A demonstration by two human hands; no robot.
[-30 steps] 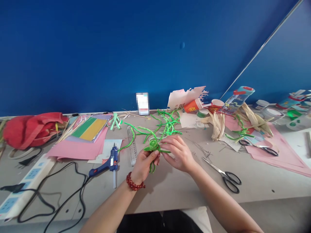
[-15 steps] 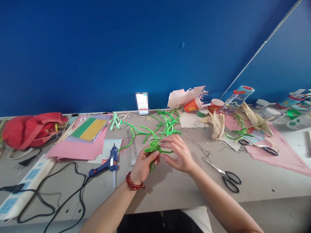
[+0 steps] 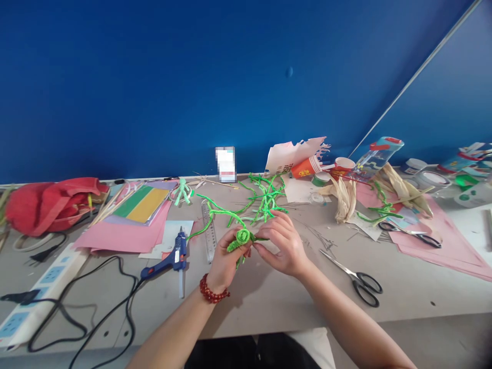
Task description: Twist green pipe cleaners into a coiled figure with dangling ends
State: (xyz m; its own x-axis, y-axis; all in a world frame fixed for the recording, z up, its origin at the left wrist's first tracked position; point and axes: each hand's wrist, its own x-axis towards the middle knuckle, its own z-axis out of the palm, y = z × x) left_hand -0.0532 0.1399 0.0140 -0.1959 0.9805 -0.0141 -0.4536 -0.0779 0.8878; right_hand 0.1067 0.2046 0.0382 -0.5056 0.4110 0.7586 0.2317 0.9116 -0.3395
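A bright green pipe-cleaner piece (image 3: 243, 237) with a coiled spiral head is held over the table's front half. My left hand (image 3: 227, 259), with a red bead bracelet on its wrist, pinches it from below and the left. My right hand (image 3: 282, 245) has thumb and fingers closed on a green strand at its right side; the fingertips partly hide the strand. Short green ends hang under the left fingers. Behind my hands lies a tangle of loose green pipe cleaners (image 3: 267, 197), and a long bent strand reaches left toward the glue gun.
A blue glue gun (image 3: 180, 251) with its cord and a power strip (image 3: 46, 292) lie left. Black-handled scissors (image 3: 363, 284) lie right. A clear ruler (image 3: 209, 236), pink paper (image 3: 126, 236), a phone (image 3: 225, 164), a red bag (image 3: 49, 205) and paper cups (image 3: 306, 167) stand or lie farther back.
The coiled head has turned to face me more. A strand at its upper side has swung left, and my right fingers have closed in on the strand at the right.
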